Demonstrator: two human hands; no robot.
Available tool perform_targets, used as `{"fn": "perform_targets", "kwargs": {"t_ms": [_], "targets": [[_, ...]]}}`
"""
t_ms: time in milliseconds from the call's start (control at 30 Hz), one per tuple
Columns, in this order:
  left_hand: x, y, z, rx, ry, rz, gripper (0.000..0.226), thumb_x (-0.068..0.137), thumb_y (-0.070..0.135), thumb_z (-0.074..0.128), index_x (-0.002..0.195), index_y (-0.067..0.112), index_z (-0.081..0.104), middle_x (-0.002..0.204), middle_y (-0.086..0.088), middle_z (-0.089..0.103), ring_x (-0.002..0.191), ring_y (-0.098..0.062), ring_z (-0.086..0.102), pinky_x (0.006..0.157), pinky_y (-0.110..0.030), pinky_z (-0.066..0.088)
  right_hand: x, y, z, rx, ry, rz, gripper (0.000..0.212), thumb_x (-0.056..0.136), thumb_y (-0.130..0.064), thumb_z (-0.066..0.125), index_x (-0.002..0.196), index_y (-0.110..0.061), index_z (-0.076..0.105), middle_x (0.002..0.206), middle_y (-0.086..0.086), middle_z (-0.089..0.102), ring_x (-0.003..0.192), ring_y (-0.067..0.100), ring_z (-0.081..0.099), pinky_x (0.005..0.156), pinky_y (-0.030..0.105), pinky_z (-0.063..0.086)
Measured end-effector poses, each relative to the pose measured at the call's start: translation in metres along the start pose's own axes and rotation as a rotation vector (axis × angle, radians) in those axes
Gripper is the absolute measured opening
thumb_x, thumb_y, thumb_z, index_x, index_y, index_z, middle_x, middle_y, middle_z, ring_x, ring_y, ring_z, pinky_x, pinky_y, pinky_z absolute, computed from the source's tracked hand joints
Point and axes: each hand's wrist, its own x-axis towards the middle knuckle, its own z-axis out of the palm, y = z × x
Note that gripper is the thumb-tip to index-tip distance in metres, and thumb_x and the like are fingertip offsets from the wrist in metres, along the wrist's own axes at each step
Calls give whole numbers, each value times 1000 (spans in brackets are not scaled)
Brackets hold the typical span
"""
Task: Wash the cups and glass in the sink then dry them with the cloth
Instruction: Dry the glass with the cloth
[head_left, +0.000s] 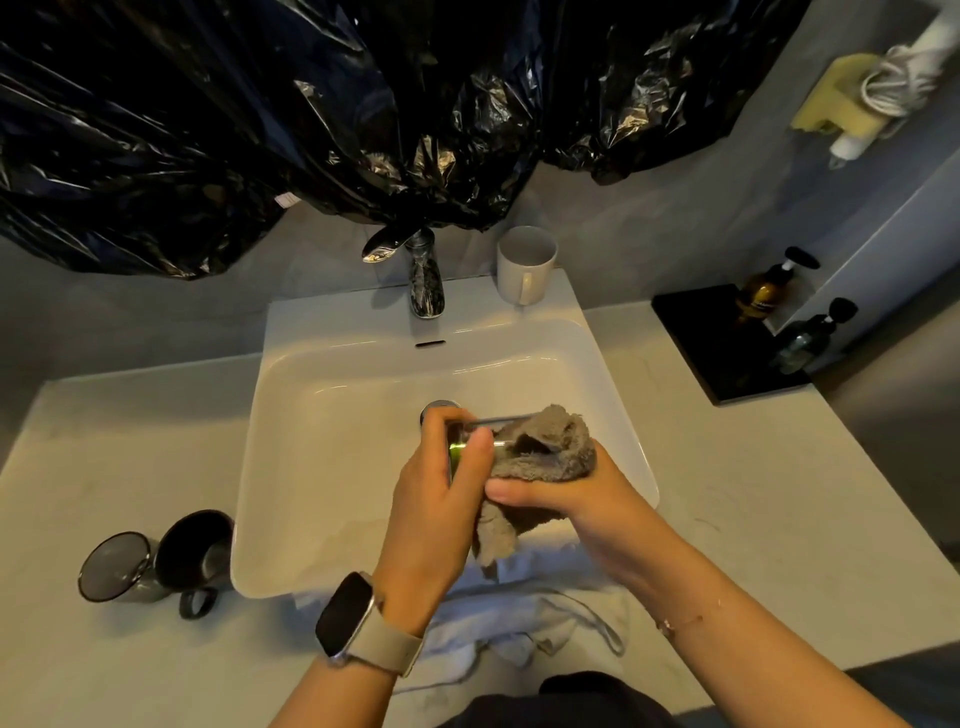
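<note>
My left hand (441, 499) and right hand (566, 493) met at the frame's centre, over the sink (311, 415), with the glass (467, 436) and cloth (540, 452) between them. The tap (423, 275) stood above the sink, a mug (524, 265) just right of it. Two cups (156, 561) lay on the counter (779, 493) at lower left. Bottles (763, 291) stood on a tray (696, 322) at right. A towel (519, 618) lay below the sink.

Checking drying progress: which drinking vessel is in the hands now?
The clear glass, gripped by the left hand; the right hand works the cloth into it.
</note>
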Motion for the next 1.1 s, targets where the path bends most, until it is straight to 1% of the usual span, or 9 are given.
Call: {"fn": "perform_targets", "kwargs": {"t_ms": [167, 300, 400, 533, 667, 800, 900, 967, 1100], "targets": [[4, 0, -9, -106, -132, -67, 38, 84, 61, 50, 105, 30, 53, 90, 8, 68, 79, -15, 66, 71, -34, 53, -2, 3, -3, -130, -10, -63, 38, 64, -9, 85, 99, -15, 72, 90, 1, 77, 89, 16, 72, 76, 33, 57], [13, 18, -9, -499, -191, -527, 44, 96, 51, 47, 91, 14, 70, 81, -8, 72, 68, -18, 68, 61, -27, 52, -2, 20, -6, -803, 151, -698, 27, 84, -41, 69, 87, -14, 74, 79, -7, 72, 81, 1, 64, 76, 9, 46], [9, 18, -5, -345, -123, -341, 45, 101, 50, 42, 99, 11, 64, 82, -11, 70, 72, -17, 66, 58, -24, 53, -7, 29, 0, -847, 190, -870, 30, 92, -39, 59, 88, -12, 72, 78, 3, 72, 77, 8, 61, 76, 7, 42], [-2, 5, -3, -202, -70, 74, 36, 92, 52, 38, 107, 23, 54, 90, -1, 64, 75, -20, 62, 65, -48, 52, -19, 3, 11, -366, 119, -339, 25, 65, -22, 86, 84, -30, 70, 84, -19, 74, 82, -4, 68, 73, 11, 51], [-6, -8, -8, 69, -37, 279, 22, 93, 45, 40, 112, 41, 51, 106, 6, 63, 92, -13, 64, 78, -28, 52, -20, -10, 7, 97, -22, 25, 38, 64, -15, 78, 102, -18, 75, 95, 9, 76, 87, 23, 73, 67, 27, 56], [-1, -3, -14, -85, -188, 77, 28, 92, 56, 42, 111, 40, 55, 106, 7, 66, 91, -15, 66, 74, -29, 54, -21, 3, 5, -43, 26, -86, 41, 62, -16, 84, 102, -17, 72, 95, 2, 76, 95, 18, 71, 80, 35, 58], [5, 17, -12, -437, -286, -394, 49, 92, 66, 40, 102, 25, 65, 92, -8, 68, 67, -13, 64, 54, -23, 47, -13, 17, -3, -766, 144, -738, 17, 77, -23, 76, 93, -22, 71, 91, -11, 72, 89, 3, 65, 90, 19, 47], [7, 18, -9, -437, -284, -495, 52, 89, 64, 42, 99, 19, 67, 87, -13, 70, 72, -24, 65, 64, -33, 48, -10, 30, -5, -930, 127, -929, 21, 86, -24, 68, 99, -8, 73, 93, 1, 74, 91, 12, 65, 93, 14, 44], [2, 8, -2, -192, -119, -111, 40, 94, 53, 41, 100, 18, 60, 91, -4, 63, 79, -19, 60, 61, -29, 49, -20, 18, 7, -362, 163, -424, 26, 67, -22, 82, 90, -21, 71, 88, -12, 75, 88, 2, 68, 75, 17, 54]]}}
